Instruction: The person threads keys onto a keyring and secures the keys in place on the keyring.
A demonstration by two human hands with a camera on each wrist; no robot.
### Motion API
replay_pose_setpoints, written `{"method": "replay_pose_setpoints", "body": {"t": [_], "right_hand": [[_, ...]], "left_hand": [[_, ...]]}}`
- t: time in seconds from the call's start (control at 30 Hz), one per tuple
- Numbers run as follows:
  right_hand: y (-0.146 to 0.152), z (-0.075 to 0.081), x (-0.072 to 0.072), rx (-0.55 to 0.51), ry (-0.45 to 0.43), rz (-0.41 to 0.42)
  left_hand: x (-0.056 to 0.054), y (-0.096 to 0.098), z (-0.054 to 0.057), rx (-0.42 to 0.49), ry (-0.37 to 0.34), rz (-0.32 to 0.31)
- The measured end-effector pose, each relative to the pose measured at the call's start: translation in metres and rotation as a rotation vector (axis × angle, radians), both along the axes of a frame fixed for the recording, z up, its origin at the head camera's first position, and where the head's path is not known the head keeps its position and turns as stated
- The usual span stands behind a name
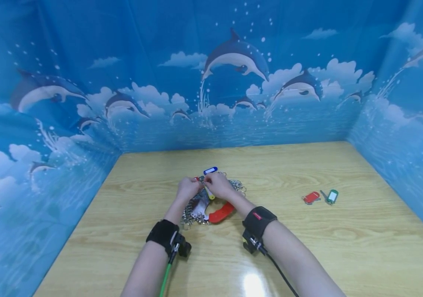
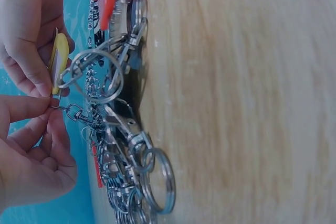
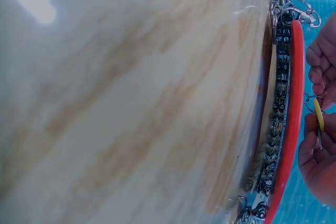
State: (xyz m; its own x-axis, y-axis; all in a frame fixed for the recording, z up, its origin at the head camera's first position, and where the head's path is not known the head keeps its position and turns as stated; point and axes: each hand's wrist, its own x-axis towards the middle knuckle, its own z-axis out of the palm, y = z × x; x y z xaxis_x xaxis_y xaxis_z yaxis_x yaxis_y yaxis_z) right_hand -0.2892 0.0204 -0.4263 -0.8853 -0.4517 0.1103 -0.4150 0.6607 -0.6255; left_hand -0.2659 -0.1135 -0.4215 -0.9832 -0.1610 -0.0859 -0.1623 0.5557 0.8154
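My left hand [image 1: 188,189] pinches a small metal split ring [image 2: 56,107] between thumb and fingertip. Against it, my right hand [image 1: 217,185] holds a yellow key tag [image 2: 60,61] with a metal key beside it; the tag's end meets the ring at the fingertips. From the ring a swivel clasp [image 2: 76,113] leads into a heap of metal chains, clasps and rings [image 2: 126,166]. This hardware lines a curved piece with a red band [image 1: 222,213], which lies under both hands. In the right wrist view the yellow tag stands edge-on between the two hands.
Just beyond the hands is a blue key tag [image 1: 210,170]. To the right on the wooden table [image 1: 345,247] lie a red key tag [image 1: 311,197] and a green key tag [image 1: 332,196], each with a key. A dolphin-print curtain [image 1: 211,128] borders the table's back and sides.
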Motion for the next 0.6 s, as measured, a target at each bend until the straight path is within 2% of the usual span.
{"method": "replay_pose_setpoints", "body": {"t": [0.37, 0.47, 0.6], "right_hand": [[0.0018, 0.0007, 0.0016, -0.014, 0.04, 0.05], [0.0017, 0.0002, 0.0015, -0.018, 0.031, 0.029], [0.0014, -0.0004, 0.0001, -0.021, 0.026, -0.016]], "left_hand": [[0.0004, -0.0005, 0.0026, 0.08, -0.032, 0.05], [0.0018, -0.001, 0.0022, 0.077, -0.021, 0.028], [0.0052, -0.0007, 0.0025, 0.054, 0.019, -0.035]]}}
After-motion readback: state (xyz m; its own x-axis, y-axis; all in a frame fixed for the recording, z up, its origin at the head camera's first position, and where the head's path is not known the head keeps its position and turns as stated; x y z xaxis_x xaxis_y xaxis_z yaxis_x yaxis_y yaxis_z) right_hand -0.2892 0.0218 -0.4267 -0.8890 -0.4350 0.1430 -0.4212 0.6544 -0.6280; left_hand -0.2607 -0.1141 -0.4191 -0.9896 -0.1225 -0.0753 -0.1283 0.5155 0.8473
